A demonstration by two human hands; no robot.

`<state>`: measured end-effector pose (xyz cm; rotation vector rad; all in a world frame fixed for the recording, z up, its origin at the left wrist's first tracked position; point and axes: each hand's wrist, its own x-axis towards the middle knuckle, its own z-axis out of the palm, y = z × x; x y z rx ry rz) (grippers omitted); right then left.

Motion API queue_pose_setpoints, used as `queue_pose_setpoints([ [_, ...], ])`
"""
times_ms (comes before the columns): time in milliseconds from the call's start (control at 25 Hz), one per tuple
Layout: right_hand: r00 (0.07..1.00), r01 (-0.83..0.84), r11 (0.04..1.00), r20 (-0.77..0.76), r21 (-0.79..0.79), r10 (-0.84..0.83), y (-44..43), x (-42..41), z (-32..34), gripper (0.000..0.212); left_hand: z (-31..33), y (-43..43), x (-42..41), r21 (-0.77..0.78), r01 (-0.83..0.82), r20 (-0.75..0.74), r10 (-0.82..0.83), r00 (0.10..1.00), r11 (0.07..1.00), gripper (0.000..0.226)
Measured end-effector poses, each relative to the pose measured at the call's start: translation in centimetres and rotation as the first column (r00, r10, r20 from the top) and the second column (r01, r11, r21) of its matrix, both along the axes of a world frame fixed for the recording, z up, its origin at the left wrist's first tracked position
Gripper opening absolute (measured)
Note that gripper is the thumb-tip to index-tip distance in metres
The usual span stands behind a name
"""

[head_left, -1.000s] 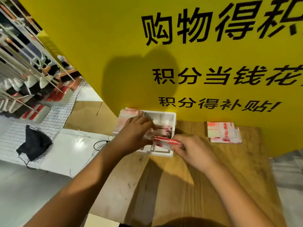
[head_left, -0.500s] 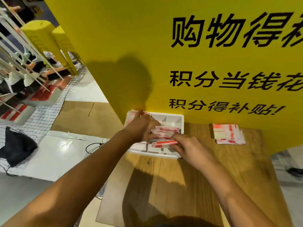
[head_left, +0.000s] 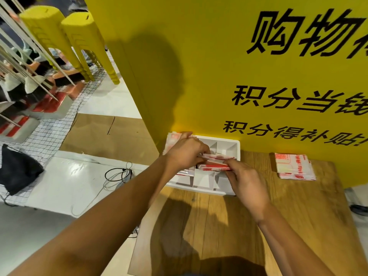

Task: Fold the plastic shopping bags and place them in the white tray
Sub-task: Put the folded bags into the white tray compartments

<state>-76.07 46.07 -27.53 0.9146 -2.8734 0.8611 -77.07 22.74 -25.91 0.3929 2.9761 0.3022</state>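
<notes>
Head view, downward over two bare forearms reaching to the far edge of a wooden table. Showed a white tray, divided into compartments, pushed up against a tall yellow sign board printed with black Chinese characters.

Caught both hands over the tray's middle, working on a folded bag, a narrow white strip with red print held low across the dividers. Found the left hand with fingers curled down over the strip's left end, apparently gripping it together with a second folded strip just behind; exact finger contact hidden by the knuckles. Found the right hand with thumb and fingertips closed in a pinch on the strip's right end.

Placed a stack of flat bags well apart on the table's right side, and more bag plastic at the tray's far left corner beside the left hand. Included, on the floor to the left, two yellow stools, a black cloth bag and a loose cable.

Judged the step as seating the folded bag in a compartment. Called for keeping both ends pinched so the slippery film could not spring open, and for lining the strip up with one compartment rather than across a divider. Called also for pressing it flat beside its neighbour and letting go one hand at a time. Risked, otherwise, unfolding it or dragging out strips already seated.
</notes>
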Motion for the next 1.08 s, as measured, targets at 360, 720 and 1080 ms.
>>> queue_pose_setpoints([
  [360, 0.978, -0.037, 0.974, -0.193, 0.223, 0.081, -0.4, -0.6, -1.1, 0.036, 0.3, 0.1, -0.2, -0.031, -0.017, 0.052, 0.019, 0.998, 0.999, 0.037],
  [720, 0.995, 0.08, 0.939, -0.084, 0.334, -0.055, -1.8, -1.4, -0.4, 0.023, 2.1, 1.3, 1.1, -0.038, 0.013, 0.067, -0.011, 0.998, 0.999, 0.044],
  [1080, 0.995, 0.069, 0.977, -0.084, 0.204, -0.052, -0.5, -1.1, 0.1, 0.03, 1.7, 2.4, 4.3, -0.037, -0.061, -0.126, 0.056, 0.991, 0.997, 0.018],
])
